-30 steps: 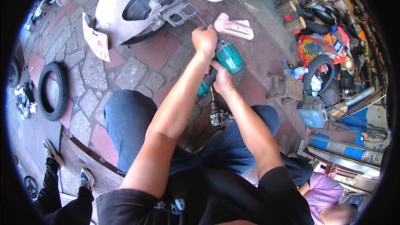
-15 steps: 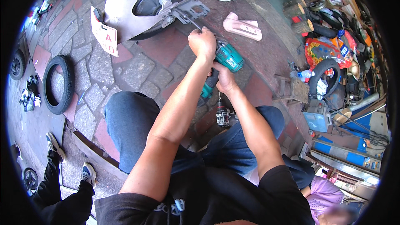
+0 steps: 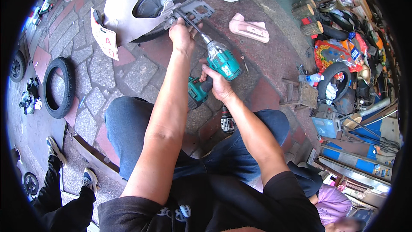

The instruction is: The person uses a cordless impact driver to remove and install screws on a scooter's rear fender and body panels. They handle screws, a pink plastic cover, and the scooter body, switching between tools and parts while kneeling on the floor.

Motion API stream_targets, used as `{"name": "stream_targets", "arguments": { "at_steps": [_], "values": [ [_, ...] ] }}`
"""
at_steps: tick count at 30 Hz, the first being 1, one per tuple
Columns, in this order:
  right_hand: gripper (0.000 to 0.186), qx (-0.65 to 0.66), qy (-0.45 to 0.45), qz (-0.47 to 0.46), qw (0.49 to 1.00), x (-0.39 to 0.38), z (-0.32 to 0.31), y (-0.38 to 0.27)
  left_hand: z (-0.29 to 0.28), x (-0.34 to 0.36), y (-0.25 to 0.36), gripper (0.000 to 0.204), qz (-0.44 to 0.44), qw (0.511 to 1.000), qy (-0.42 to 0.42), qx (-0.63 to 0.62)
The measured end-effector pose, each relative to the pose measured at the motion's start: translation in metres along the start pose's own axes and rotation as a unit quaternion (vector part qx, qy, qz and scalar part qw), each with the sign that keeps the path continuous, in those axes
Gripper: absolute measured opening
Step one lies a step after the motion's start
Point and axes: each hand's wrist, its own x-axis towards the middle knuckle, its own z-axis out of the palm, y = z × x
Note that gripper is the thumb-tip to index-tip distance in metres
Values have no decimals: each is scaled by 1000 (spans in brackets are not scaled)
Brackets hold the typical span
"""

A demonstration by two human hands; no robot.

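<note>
My right hand (image 3: 216, 80) grips the handle of a teal cordless impact driver (image 3: 224, 63), fingers closed round it. A long metal shaft (image 3: 199, 33) runs from the driver up to a grey metal bracket (image 3: 198, 8) at the rear of a white scooter (image 3: 118, 8). My left hand (image 3: 182, 36) is closed on the shaft's far end, just below the bracket; what sits between those fingertips is partly hidden. A second tool (image 3: 227, 124), black and silver, lies between my knees. A pale plastic cover (image 3: 249, 28) lies on the paving right of the bracket, with a small spanner (image 3: 245, 64) below it.
A loose tyre (image 3: 50, 88) lies at left. A co-worker's legs (image 3: 53, 189) stand lower left; another person in purple (image 3: 332, 202) is lower right. A wooden stool (image 3: 296, 92), a blue case (image 3: 324, 122) and piled tyres, logs and bags (image 3: 339, 51) fill the right side.
My left hand has moved up and left toward the bracket, uncovering the driver's nose and shaft. The driver has tilted and shifted slightly down and left, with my right hand still on it.
</note>
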Motion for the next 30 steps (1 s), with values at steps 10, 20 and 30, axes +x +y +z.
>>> {"name": "stream_targets", "arguments": {
  "at_steps": [10, 20, 30],
  "values": [
    [13, -14, 31, 18, 999, -2, -4, -2, 9, -2, -2, 26, 118, 983, 22, 136],
    [12, -19, 41, 21, 999, -10, -6, -3, 12, -16, -10, 29, 143, 973, 17, 179],
    [19, 4, 80, 13, 997, -32, -14, -4, 22, -31, -38, 26, 126, 969, 11, 212]
  ]
}}
